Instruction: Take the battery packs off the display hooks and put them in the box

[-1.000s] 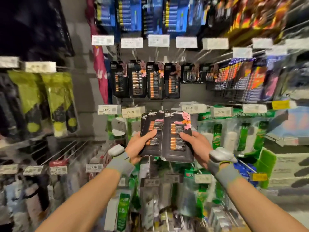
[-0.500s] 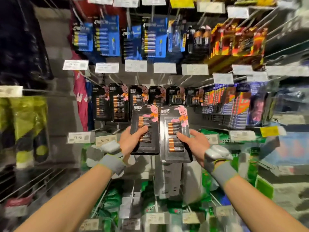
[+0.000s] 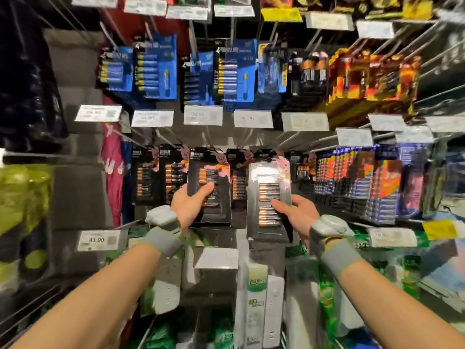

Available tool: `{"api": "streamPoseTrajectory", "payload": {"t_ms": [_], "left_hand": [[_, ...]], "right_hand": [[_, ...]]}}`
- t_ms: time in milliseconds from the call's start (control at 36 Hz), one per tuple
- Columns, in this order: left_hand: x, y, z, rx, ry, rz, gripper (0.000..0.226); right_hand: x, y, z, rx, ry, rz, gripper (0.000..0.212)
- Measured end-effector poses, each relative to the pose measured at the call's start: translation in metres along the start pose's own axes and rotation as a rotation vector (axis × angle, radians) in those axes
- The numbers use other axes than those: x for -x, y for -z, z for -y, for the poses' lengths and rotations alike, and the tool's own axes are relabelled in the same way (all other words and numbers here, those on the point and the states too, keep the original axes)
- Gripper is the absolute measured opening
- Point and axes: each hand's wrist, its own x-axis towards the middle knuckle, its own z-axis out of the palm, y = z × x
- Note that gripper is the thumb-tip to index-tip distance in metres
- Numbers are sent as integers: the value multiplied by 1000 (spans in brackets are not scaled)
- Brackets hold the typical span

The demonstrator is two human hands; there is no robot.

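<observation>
My left hand (image 3: 187,206) grips a black battery pack (image 3: 210,172) with copper cells and a pink rabbit, thumb across its front. My right hand (image 3: 295,212) grips a second, glossier black battery pack (image 3: 268,182) by its lower right edge. Both packs are held upright in front of a row of hooks where more black battery packs (image 3: 147,177) hang. No box is in view.
Blue battery packs (image 3: 156,69) hang on the row above, orange and red packs (image 3: 364,76) to the upper right, purple and orange packs (image 3: 357,180) to the right. White price tags (image 3: 202,114) front the hooks. Green and white goods (image 3: 256,306) hang below; yellow-green bags (image 3: 22,197) are at left.
Both hands have risen with their packs and drawn apart, up to the row of hanging black packs. The view has tilted upward, showing more of the upper rows.
</observation>
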Motion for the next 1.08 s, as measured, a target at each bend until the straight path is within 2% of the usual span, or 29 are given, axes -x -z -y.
{"api": "streamPoseTrajectory", "payload": {"t_ms": [83, 361, 528, 667, 778, 917, 1083], "left_hand": [[-6, 5, 5, 14, 11, -29, 41], [-17, 7, 4, 30, -11, -26, 39], [-2, 22, 2, 33, -17, -20, 43], [14, 50, 0, 53, 10, -92, 41], [34, 89, -4, 32, 19, -180, 22], [53, 143, -5, -14, 34, -274, 28], [62, 175, -3, -7, 30, -307, 14]], "right_hand": [[-6, -8, 2, -24, 10, 27, 36], [-12, -31, 12, -14, 73, 83, 30], [-3, -35, 15, -56, 74, 93, 19], [8, -54, 22, -45, 79, 187, 33], [26, -89, 34, -74, 64, 285, 50], [54, -135, 50, -64, 147, 354, 30], [69, -163, 64, -53, 185, 392, 24]]}}
